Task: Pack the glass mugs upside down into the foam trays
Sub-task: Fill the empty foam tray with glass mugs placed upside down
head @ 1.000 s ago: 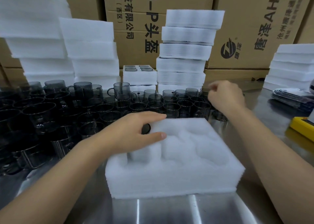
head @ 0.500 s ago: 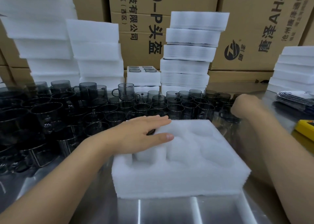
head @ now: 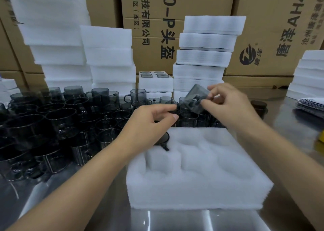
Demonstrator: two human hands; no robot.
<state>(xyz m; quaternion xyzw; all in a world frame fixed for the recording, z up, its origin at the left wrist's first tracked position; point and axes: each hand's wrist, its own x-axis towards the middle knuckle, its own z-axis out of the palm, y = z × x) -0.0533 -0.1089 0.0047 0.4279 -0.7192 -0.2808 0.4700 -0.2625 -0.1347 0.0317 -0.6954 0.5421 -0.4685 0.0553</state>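
Note:
A white foam tray (head: 201, 171) lies on the steel table in front of me. One dark glass mug (head: 164, 139) sits upside down in its far-left pocket; the other pockets show only foam. My right hand (head: 231, 108) grips a smoky glass mug (head: 196, 97), tilted in the air above the row of mugs behind the tray. My left hand (head: 152, 123) hovers over the tray's far-left corner, thumb and fingers pinching the rim of a standing mug (head: 171, 110) in the front row.
Several upright grey mugs (head: 70, 118) crowd the table's left and back. Stacks of foam trays (head: 205, 51) stand behind, with a filled tray (head: 155, 79) between them. Cardboard boxes (head: 271, 29) form the back wall. Flat packets (head: 310, 104) and a yellow object (head: 321, 137) lie right.
My right hand has lifted a mug out of the back row and tilted it. My left hand has left the foam tray and moved up to the front row of mugs.

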